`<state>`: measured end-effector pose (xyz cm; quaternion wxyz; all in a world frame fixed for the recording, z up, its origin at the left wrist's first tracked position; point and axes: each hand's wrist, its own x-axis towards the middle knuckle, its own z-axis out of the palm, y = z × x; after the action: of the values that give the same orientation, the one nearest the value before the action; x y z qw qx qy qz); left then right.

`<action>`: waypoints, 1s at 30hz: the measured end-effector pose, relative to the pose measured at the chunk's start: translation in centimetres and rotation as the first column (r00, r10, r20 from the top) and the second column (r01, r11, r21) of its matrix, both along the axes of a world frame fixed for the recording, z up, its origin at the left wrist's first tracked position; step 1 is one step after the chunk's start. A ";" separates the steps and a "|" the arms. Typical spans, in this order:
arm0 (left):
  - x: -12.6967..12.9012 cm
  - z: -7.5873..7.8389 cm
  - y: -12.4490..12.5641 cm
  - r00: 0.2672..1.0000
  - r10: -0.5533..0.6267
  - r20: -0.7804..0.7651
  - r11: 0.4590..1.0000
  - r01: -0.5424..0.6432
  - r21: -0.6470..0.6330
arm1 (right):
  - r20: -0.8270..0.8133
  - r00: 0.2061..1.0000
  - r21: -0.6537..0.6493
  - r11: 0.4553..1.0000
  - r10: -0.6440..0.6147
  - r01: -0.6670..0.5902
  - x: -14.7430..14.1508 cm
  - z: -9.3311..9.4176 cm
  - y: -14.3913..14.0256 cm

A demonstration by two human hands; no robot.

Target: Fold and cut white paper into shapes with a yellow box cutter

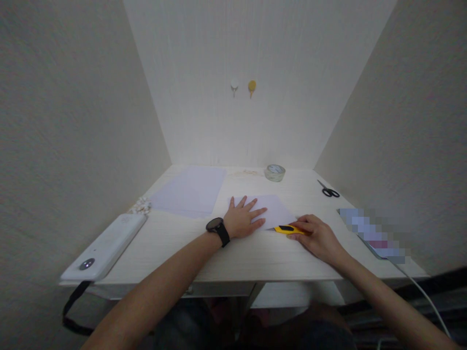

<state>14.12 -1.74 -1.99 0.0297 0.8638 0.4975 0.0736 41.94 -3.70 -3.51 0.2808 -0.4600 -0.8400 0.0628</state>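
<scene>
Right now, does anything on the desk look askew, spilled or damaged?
Nothing stands out. The left hand lies flat on the small sheet of paper, and the right hand holds the yellow utility knife at its near edge. The larger sheet, tape roll and scissors lie flat, nothing spilled or torn.

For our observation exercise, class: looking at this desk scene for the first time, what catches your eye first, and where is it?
The two hands at the desk's middle draw the eye: the left hand, with a black watch on its wrist, presses flat on a white paper sheet, while the right hand grips a yellow utility knife at the sheet's near edge. Further back sit a tape roll and, to the right, black scissors.
</scene>
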 end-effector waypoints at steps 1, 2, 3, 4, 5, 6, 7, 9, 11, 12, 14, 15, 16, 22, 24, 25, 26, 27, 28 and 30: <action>0.0 0.0 0.0 1.000 0.001 0.000 1.000 -0.001 0.000 | -0.006 1.000 -0.001 1.000 0.002 -0.002 0.1 0.0 -0.1; 0.1 0.0 0.0 1.000 0.003 -0.001 1.000 -0.003 0.000 | -0.012 1.000 -0.001 1.000 0.001 -0.001 0.1 -0.1 -0.1; 0.1 0.0 0.0 1.000 0.004 -0.002 1.000 -0.004 -0.002 | -0.017 1.000 -0.002 1.000 -0.002 0.002 0.2 -0.1 -0.2; 0.2 0.0 -0.1 1.000 0.005 -0.003 1.000 -0.005 -0.003 | -0.021 1.000 -0.005 1.000 -0.009 0.009 0.2 -0.1 -0.3; 0.2 0.1 -0.1 1.000 0.007 -0.003 1.000 -0.007 -0.003 | -0.025 1.000 -0.008 1.000 -0.017 0.017 0.2 -0.2 -0.3; 0.2 0.1 0.0 1.000 0.009 -0.001 1.000 -0.009 -0.004 | -0.028 0.999 -0.013 1.000 -0.023 0.022 0.2 -0.2 -0.3; 0.1 0.2 0.0 1.000 0.010 0.003 1.000 -0.010 -0.004 | -0.031 0.999 -0.019 1.000 -0.025 0.024 0.2 -0.2 -0.3; -0.4 0.5 0.0 1.000 0.012 0.012 1.000 -0.012 0.003 | -0.040 0.999 -0.032 0.999 -0.025 0.023 0.2 -0.2 -0.4; -1.4 0.8 -0.1 1.000 0.011 0.010 1.000 -0.011 0.015 | -0.047 0.999 -0.040 0.999 -0.022 0.020 0.2 -0.2 -0.3; -1.9 0.9 -0.2 1.000 0.011 0.003 1.000 -0.011 0.022 | -0.049 0.999 -0.042 0.999 -0.021 0.019 0.3 -0.3 -0.3; -3.0 0.9 -0.5 1.000 0.015 -0.019 0.999 -0.014 0.028 | -0.051 0.998 -0.041 0.999 -0.024 0.022 0.3 -0.3 -0.2; -3.4 0.9 -0.6 1.000 0.016 -0.027 0.999 -0.015 0.029 | -0.051 0.998 -0.040 0.999 -0.026 0.024 0.3 -0.3 -0.2; -3.8 0.8 -0.7 0.999 0.016 -0.033 0.999 -0.015 0.028 | -0.051 0.998 -0.036 0.999 -0.029 0.028 0.2 -0.3 -0.1; -4.1 0.0 -0.6 1.000 0.011 -0.028 0.999 -0.010 0.053 | -0.030 0.999 0.008 0.999 -0.031 0.031 -0.7 0.0 0.0; -4.0 -0.2 -0.5 1.000 0.006 -0.025 0.998 -0.005 0.059 | -0.018 1.000 0.014 1.000 -0.024 0.024 -1.0 0.1 0.0; -4.0 -0.2 -0.5 1.000 0.007 -0.024 0.998 -0.005 0.060 | -0.014 1.000 0.015 1.000 -0.021 0.021 -1.2 0.1 0.0; -4.0 -0.2 -0.5 1.000 0.008 -0.023 0.998 -0.007 0.059 | -0.011 1.000 0.015 1.000 -0.019 0.019 -1.4 0.2 -0.1; -4.0 -0.2 -0.5 1.000 0.010 -0.023 0.998 -0.009 0.057 | -0.010 1.000 0.015 1.000 -0.018 0.019 -1.5 0.2 -0.1; -4.0 -0.2 -0.6 1.000 0.014 -0.024 0.998 -0.013 0.057 | -0.010 1.000 0.014 1.000 -0.017 0.017 -1.7 0.2 -0.1; -4.0 -0.1 -0.6 1.000 0.020 -0.022 0.998 -0.019 0.057 | -0.007 1.000 0.013 1.000 -0.018 0.018 -1.9 0.3 -0.1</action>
<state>10.11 -2.35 -2.08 -0.0010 0.8603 0.5038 0.0782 40.02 -3.83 -3.16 0.2871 -0.4655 -0.8353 0.0564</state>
